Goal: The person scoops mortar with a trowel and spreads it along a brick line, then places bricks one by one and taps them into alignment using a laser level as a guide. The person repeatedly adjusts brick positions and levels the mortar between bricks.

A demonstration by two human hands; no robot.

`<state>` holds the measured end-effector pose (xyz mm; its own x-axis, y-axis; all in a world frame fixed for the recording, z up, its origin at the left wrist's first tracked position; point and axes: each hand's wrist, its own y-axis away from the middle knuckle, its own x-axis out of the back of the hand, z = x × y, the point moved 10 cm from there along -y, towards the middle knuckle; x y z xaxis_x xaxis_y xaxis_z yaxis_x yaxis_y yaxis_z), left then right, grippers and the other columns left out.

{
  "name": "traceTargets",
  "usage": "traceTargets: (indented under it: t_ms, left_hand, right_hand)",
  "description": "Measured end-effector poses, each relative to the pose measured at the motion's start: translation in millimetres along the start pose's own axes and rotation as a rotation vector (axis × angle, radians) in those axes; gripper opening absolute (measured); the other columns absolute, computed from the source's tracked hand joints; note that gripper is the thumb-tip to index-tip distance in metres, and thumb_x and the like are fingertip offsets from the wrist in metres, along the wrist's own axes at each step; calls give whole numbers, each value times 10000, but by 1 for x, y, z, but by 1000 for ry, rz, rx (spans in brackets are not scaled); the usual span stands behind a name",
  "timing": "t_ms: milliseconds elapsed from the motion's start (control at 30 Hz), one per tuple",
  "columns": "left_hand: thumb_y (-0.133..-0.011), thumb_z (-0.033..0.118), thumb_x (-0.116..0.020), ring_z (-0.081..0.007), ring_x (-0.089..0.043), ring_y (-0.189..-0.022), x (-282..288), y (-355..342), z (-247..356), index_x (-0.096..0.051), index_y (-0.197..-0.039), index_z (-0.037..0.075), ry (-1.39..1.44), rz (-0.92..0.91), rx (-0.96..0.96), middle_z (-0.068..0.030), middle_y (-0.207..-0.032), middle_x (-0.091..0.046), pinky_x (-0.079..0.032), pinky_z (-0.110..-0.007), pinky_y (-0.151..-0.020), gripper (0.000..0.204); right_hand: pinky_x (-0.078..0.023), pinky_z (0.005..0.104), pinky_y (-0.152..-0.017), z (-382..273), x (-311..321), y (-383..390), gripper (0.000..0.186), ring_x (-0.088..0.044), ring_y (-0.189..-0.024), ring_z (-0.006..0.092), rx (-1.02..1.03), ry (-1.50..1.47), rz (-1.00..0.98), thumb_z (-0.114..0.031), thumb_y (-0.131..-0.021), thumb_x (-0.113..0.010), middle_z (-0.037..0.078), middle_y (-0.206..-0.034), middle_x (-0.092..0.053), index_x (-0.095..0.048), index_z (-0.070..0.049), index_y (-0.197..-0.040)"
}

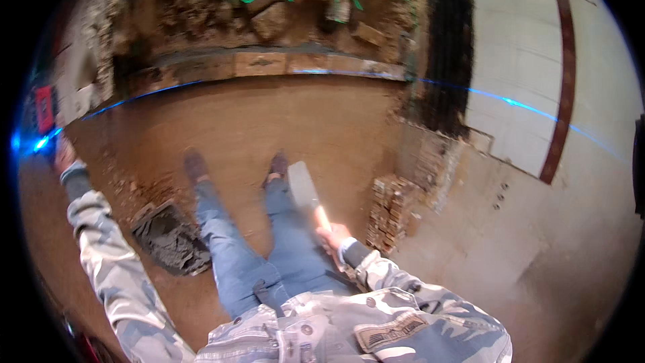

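Note:
My right hand (334, 236) is closed around the pale handle of a bricklaying trowel (304, 185), whose long, flat grey blade points away from me. Far out to the left, my left hand (65, 154) reaches beside a red device (44, 109), where a bright blue light glows. Its fingers are small and blurred, so I cannot make out whether they touch the device. On the floor left of my legs lies a black tub (171, 238) of grey mortar.
A low brick course (262, 64) crosses ahead, with a blue laser line along it and rubble (269, 20) behind. Stacked bricks (388, 212) stand on the right, near a black strip (449, 47) on the wall and a white panel (514, 60). Broken bits lie by the tub.

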<state>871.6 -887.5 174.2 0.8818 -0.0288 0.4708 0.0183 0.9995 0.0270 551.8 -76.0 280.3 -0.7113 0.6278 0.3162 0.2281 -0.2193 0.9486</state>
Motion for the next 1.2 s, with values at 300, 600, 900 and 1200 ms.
traceTargets:
  t_ms: [300, 600, 900, 1200]
  left_hand:
    - [-776, 47, -780, -208, -517, -1052, -34, 47, 101, -526, -1246, 50, 202, 70, -194, -46, -1189, -545, -483, -343, -922, 535]
    - [-692, 122, -910, -177, -599, -1071, -36, 54, 118, -578, -1253, 44, 512, 114, -266, -44, -1233, -628, -495, -341, -948, 656]
    - [-672, 64, -906, -165, -583, -975, -38, 58, 130, -554, -1173, 50, 608, 136, -187, -38, -1107, -610, -503, -317, -879, 613]
    - [-653, 144, -932, -201, -574, -1013, -31, 55, 116, -579, -1226, 44, 451, 168, -170, -54, -1139, -625, -478, -352, -913, 680]
  right_hand:
    - [-394, 340, -381, 48, -15, -11, 206, -466, -428, 171, -42, -112, -51, -181, -909, -647, 21, -580, -459, -494, -95, -800]
    - [-446, 347, -390, 22, 6, -25, 244, -491, -437, 170, 10, -5, -42, -245, -937, -642, 34, -603, -501, -493, -85, -831]
    - [-398, 338, -385, 23, -2, -32, 244, -460, -427, 167, 24, -2, -47, -220, -924, -647, 30, -586, -468, -473, -79, -829]
    - [-415, 346, -379, 17, -6, -38, 240, -479, -423, 183, 70, 30, -92, -207, -940, -620, 48, -581, -483, -474, -63, -816]
